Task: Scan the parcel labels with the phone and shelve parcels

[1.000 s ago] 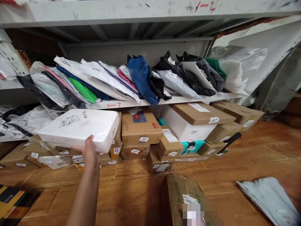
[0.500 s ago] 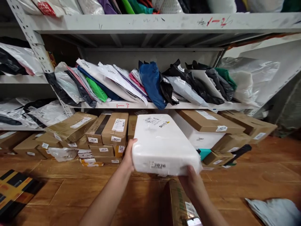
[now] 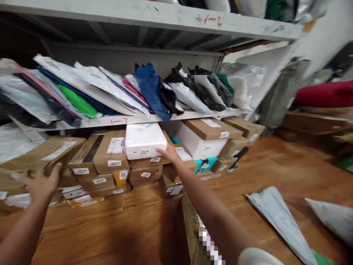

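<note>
A white plastic-wrapped parcel (image 3: 145,140) labelled 3036 lies on brown boxes under the shelf, between a box marked 4012 (image 3: 110,152) and a larger white box (image 3: 197,143). At its front right corner is my right hand (image 3: 169,152), one digit on the front face and the other fingers partly hidden along the side. My left hand (image 3: 44,182) is off the parcel, fingers spread and empty, in front of a long brown carton (image 3: 41,151) at the left. Motion blurs that hand a little.
The shelf (image 3: 154,118) above, marked 1-3, holds several leaning mailer bags, including a blue bag (image 3: 151,88). A cardboard box (image 3: 187,221) stands on the floor close to me. Grey mailer bags (image 3: 278,217) lie on the floor at right.
The white parcel has gone from being held in both hands to lying on the boxes. My left hand has let go and moved left. The view has swung right.
</note>
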Tool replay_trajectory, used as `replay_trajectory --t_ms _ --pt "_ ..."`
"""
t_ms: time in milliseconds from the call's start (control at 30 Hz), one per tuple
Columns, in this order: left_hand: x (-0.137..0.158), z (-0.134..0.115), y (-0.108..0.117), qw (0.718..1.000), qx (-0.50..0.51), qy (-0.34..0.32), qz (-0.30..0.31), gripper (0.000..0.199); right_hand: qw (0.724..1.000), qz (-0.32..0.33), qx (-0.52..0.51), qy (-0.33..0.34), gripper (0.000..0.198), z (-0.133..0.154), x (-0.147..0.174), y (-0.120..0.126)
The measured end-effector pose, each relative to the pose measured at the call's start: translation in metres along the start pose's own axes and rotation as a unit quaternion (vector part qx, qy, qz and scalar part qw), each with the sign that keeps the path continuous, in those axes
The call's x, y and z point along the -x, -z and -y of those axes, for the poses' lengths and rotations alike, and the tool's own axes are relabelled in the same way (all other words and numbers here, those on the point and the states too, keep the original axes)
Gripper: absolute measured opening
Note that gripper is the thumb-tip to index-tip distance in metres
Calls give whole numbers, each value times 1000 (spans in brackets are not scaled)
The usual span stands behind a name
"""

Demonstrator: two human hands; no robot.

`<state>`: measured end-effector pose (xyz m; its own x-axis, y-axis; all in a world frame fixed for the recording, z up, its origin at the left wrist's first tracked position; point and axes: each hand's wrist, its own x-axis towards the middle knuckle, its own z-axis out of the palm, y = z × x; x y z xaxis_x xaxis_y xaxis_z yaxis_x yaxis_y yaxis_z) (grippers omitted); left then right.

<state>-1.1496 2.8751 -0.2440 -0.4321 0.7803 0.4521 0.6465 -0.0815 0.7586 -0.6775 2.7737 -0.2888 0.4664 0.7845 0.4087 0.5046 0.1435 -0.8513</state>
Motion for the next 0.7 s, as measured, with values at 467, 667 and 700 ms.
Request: replay_trajectory --t_ms 467,667,700 --pt "143 -13 -42 928 20 -373 1 78 995 -59 81 31 64 -103 177 97" --pt "284 -21 -105 782 -12 -578 236 56 962 47 128 -238 88 -185 325 205" --pt "306 -30 -118 753 -16 -603 264 54 954 85 108 -266 92 -189 346 207"
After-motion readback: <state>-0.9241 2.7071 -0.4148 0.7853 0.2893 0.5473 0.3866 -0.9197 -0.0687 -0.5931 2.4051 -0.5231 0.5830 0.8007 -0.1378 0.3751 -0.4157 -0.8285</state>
